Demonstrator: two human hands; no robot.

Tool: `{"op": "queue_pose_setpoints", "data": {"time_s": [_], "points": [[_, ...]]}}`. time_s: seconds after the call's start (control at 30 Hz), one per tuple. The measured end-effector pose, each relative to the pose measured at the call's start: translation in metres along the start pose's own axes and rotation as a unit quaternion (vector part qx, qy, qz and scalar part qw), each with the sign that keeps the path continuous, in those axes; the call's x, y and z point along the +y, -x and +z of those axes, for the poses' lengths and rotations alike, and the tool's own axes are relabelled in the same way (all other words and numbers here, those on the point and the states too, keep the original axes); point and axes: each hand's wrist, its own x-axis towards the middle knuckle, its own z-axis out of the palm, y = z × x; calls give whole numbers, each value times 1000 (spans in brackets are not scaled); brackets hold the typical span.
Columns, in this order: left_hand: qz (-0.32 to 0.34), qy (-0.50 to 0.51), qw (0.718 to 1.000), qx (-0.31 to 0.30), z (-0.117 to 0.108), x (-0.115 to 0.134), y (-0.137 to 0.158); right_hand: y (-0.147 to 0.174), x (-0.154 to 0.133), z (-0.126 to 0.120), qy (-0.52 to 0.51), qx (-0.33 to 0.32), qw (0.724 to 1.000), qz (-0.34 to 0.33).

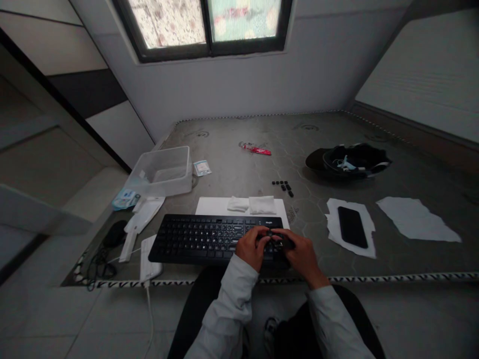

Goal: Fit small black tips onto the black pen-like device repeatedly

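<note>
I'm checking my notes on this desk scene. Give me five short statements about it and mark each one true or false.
1. Both hands rest on the right end of the keyboard. True: the left hand and right hand meet there.
2. The phone lies on a sheet of white paper. True.
3. The clear plastic box stands right of the keyboard. False: it stands to the left, behind it.
4. A few loose black keys lie on the surface behind the keyboard. True.
5. The red packet lies inside the plastic box. False: it lies on the open surface, well apart from the box.
</note>
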Motion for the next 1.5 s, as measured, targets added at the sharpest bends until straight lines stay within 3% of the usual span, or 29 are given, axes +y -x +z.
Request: {"op": "queue_pose_setpoints", "data": {"time_s": [0.4, 0.73, 0.9, 1.03, 1.13, 1.23, 1.5], "points": [[-21, 0, 1000, -2, -2, 5, -1, -4, -1, 6, -26, -3, 1000, 14], [-34, 3, 999, 17, -1, 5, -1, -6, -6, 10, -27, 36, 998, 34], [-63, -2, 998, 13, 1, 4, 2, -8, 4, 7, 11, 159, 986, 58], [-55, -18, 998, -15, 0, 6, 3, -30, 31, 1, 38, 299, 941, 153], [-59, -24, 998, -28, -1, 9, 4, -53, 55, -2, 36, 341, 912, 225], [-57, -23, 998, -30, -3, 10, 4, -70, 81, -3, 64, 324, 909, 256], [-54, -24, 997, -49, -2, 10, 4, -111, 159, 15, 180, 169, 897, 366]]}}
